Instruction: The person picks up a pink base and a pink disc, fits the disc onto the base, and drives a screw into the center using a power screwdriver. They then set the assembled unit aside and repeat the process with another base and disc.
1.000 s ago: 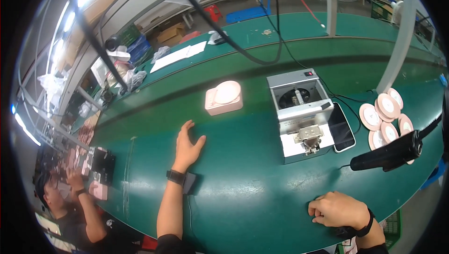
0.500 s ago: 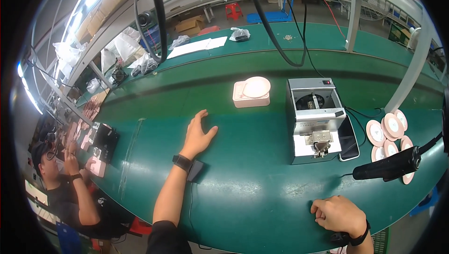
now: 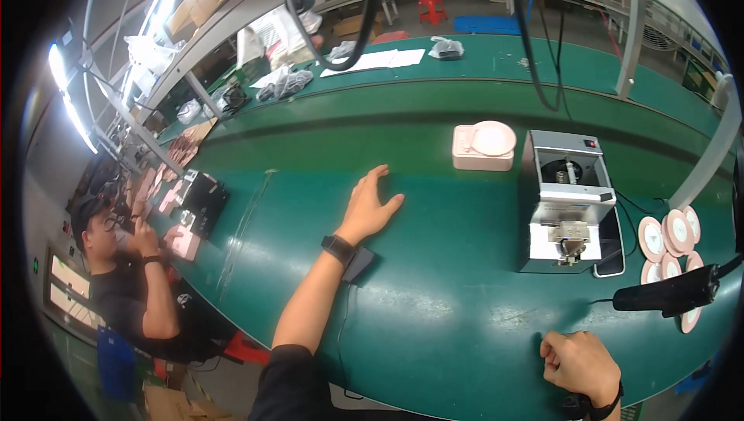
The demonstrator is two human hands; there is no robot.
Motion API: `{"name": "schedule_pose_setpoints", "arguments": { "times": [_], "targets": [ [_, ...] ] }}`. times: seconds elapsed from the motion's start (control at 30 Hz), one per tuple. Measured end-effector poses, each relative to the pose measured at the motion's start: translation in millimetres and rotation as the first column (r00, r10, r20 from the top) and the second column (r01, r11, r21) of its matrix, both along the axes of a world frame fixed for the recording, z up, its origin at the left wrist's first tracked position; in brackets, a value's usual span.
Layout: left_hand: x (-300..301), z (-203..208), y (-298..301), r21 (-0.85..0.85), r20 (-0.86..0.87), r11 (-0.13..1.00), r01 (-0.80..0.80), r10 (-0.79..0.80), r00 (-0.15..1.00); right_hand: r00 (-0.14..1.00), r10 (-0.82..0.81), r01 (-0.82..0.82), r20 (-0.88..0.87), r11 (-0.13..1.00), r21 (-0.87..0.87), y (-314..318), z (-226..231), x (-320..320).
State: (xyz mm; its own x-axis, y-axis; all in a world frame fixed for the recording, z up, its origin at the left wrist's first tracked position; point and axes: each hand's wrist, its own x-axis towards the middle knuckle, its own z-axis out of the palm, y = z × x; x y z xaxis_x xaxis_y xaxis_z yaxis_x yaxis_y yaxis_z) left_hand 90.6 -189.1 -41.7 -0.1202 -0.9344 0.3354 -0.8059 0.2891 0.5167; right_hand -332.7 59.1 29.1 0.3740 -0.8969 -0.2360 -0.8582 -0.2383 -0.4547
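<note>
My left hand (image 3: 370,205) lies out over the green table (image 3: 434,250), its fingers spread and nothing in them. A pale pink device (image 3: 480,159) with a round top plate stands beyond it, apart from the fingertips. My right hand (image 3: 583,364) rests near the table's front edge, its fingers curled in and no object showing in them. Beyond that hand is a black electric screwdriver (image 3: 666,292), its thin bit pointing left. A silver screw feeder (image 3: 570,204) stands behind, between the pink device and the screwdriver.
Several round pink-and-white discs (image 3: 678,232) lie at the right. A black tray (image 3: 611,254) sits beside the feeder. At the left a co-worker (image 3: 120,281) handles pink parts by a black machine (image 3: 203,196). Black cables (image 3: 535,49) hang over the table's far side.
The whole view has swung left, so the table and everything on it stand farther right in the picture. My hands keep the same poses and places on the table.
</note>
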Motion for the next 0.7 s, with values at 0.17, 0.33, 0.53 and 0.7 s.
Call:
{"name": "schedule_pose_setpoints", "arguments": {
  "times": [0.17,0.33,0.53,0.7],
  "targets": [
    [0,-3,-3,-0.01,-0.006,1.0,0.007,-0.007,1.0,0.964,0.011,0.02,0.267,0.994,-0.111,-11,-1,9],
    [6,2,0,-0.013,-0.006,1.0,-0.008,0.008,1.0,0.913,-0.093,0.159,0.398,0.978,-0.136,-18,-5,21],
    [0,6,1,0.019,-0.017,1.0,-0.007,0.007,1.0,0.911,-0.075,0.176,0.406,0.96,-0.216,-21,-14,20],
    [3,4,1,0.051,0.007,0.999,-0.015,0.015,1.0,0.89,-0.109,0.197,0.444,0.968,-0.156,-26,-18,20]
  ]
}}
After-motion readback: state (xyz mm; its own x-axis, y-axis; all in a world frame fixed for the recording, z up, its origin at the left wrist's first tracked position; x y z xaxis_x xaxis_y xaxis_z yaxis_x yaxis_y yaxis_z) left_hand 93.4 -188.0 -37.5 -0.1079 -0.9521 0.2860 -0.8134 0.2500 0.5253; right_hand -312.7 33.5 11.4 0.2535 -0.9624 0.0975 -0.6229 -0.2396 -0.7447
